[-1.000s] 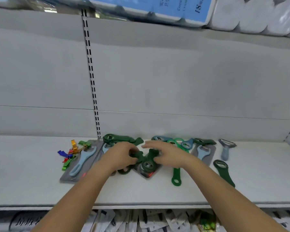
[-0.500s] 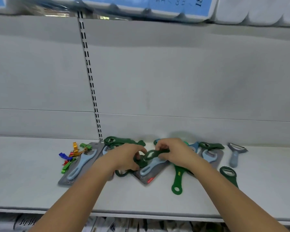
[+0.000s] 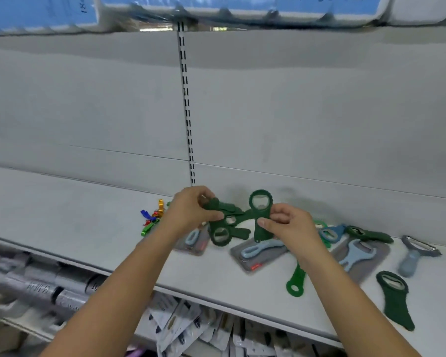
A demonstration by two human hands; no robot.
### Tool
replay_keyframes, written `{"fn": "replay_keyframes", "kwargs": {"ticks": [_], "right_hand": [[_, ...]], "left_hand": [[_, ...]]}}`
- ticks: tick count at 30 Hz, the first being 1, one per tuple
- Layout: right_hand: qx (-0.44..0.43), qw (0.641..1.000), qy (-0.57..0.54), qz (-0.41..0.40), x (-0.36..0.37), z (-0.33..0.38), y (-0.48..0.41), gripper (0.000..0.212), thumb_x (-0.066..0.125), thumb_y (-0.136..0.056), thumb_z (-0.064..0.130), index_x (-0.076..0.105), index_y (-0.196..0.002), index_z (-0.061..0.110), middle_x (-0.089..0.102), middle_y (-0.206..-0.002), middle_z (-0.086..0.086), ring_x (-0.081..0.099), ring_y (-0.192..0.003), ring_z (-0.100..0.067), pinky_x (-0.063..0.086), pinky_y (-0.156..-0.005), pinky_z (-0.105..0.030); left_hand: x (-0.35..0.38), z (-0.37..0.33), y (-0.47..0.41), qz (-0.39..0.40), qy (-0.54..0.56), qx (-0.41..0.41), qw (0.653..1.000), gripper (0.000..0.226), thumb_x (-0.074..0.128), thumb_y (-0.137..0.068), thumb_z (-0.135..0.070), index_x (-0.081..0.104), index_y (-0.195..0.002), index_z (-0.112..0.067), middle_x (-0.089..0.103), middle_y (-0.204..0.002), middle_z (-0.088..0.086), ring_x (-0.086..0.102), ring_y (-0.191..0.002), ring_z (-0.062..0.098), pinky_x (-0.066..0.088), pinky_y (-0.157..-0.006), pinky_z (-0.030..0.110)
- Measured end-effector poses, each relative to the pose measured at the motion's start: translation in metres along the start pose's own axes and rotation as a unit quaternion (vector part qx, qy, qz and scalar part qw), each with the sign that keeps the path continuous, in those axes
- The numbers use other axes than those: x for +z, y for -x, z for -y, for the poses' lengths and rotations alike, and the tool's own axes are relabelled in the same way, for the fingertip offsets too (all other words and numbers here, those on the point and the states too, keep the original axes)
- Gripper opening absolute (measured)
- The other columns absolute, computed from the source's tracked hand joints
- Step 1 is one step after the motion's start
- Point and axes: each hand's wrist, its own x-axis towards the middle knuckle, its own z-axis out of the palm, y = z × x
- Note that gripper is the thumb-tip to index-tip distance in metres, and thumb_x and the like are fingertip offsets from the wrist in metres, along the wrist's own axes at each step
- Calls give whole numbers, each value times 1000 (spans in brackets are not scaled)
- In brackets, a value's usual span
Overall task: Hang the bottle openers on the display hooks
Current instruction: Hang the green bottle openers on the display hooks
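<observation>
Green bottle openers [image 3: 240,216] are now up off the shelf [image 3: 88,228]: left hand [image 3: 188,210] fingers clamp the tangled bunch, right hand [image 3: 289,225] pinches one's neck. Light, stiff, likely to snag; hold by neck, keep ring free

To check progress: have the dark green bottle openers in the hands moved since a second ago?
Yes. The dark green openers rose off the shelf; the left hand and right hand hold them above the grey card.
</observation>
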Motion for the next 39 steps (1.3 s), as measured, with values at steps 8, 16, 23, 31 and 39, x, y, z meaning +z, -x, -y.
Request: {"fn": "replay_keyframes", "kwargs": {"ticks": [8,16,23,31,39], "right_hand": [[-8,988,-63,139,122,26,9,19,78,-81,0,70,-91,13,76,-86,-15,72,-76,-19,60,-69,-30],[12,956,-66,284,335,37,45,21,78,-80,-2,68,-91,13,72,-80,-8,71,-69,-15,60,-64,-28],[16,918,-40,395,555,35,112,26,84,-74,7,67,-93,10,60,-80,-12,60,-78,-21,53,-79,-37],[77,858,-48,506,741,44,182,21,71,-83,-10,64,-85,9,47,-84,-18,56,-77,-24,57,-54,-22],[92,830,-42,549,900,46,173,18,72,-82,-9,64,-96,-1,49,-75,-14,63,-62,-16,56,-52,-24]], "left_hand": [[-105,70,86,-192,70,-85,975,27,87,-74,-21,64,-88,-16,72,-81,7,66,-59,17,48,-50,30],[-220,188,202,-305,281,-210,885,22,70,-87,3,68,-109,2,75,-94,22,76,-78,30,62,-61,29],[-333,301,311,-453,370,-268,766,12,71,-91,-12,70,-102,-9,79,-83,7,77,-75,25,53,-45,23],[-433,402,381,-505,516,-231,652,8,67,-88,-14,59,-88,-17,78,-89,6,73,-73,14,37,-52,26],[-537,499,390,-548,465,-217,661,22,67,-84,11,55,-92,-6,73,-79,13,72,-65,24,60,-65,33]]}}
